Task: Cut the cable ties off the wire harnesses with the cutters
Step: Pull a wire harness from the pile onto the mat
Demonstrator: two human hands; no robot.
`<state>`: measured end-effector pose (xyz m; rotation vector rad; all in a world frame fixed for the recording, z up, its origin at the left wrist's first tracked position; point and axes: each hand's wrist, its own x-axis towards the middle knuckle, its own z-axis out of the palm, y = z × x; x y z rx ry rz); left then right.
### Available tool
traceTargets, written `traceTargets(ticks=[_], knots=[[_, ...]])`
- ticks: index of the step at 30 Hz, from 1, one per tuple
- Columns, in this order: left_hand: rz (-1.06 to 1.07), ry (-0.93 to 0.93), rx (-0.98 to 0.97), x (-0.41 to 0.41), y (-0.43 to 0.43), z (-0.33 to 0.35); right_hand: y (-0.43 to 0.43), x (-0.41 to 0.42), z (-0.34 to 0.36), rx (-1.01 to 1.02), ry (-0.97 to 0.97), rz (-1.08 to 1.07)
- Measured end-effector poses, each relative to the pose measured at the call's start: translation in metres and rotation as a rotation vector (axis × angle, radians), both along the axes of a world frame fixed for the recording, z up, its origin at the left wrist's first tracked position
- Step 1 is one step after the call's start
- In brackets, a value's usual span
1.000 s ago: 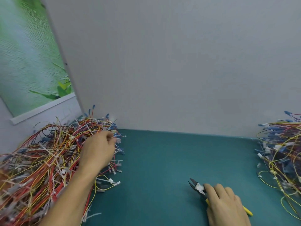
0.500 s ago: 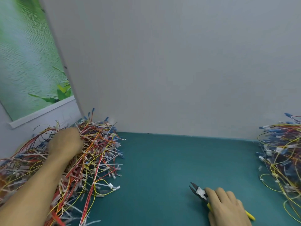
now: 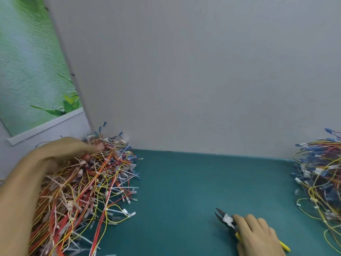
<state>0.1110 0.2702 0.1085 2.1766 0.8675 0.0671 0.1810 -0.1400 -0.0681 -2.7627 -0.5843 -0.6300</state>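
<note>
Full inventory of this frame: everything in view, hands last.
left harness pile: one, mostly red, yellow and white, table's left side.
right harness pile: one, mostly blue and yellow, right edge, partly out of frame.
cutters: one, yellow handles, dark jaws open, near right, low over the table.
table: one, teal.
partition: one, grey, behind the table.
poster: one, green and leafy, upper left.
left hand: one, atop the left harness pile, fingers among wires, grip blurred.
right hand: one, near right, holding the cutters.
</note>
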Motion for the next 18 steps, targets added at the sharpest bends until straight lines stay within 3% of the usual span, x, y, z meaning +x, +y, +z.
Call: traceTargets(ticks=[3,5,8,9,14,18], knots=[[-0.141,0.202,0.13,0.004,0.007,0.009,0.0,0.002,0.001,-0.009,0.006,0.018],[0.005,0.101,0.261,0.018,0.016,0.011,0.0,0.004,0.001,-0.025,0.013,0.029],[0.186,0.06,0.706,0.048,0.035,0.007,0.001,0.004,0.0,0.011,-0.02,0.024],[0.189,0.063,0.751,0.057,0.038,0.002,0.001,0.006,-0.005,0.016,-0.045,0.036],[0.04,0.244,0.65,0.077,0.049,-0.034,0.003,0.007,-0.01,0.035,-0.071,0.062],[0.082,0.141,0.609,0.078,0.054,-0.038,0.003,0.007,-0.007,0.041,-0.1,0.063]])
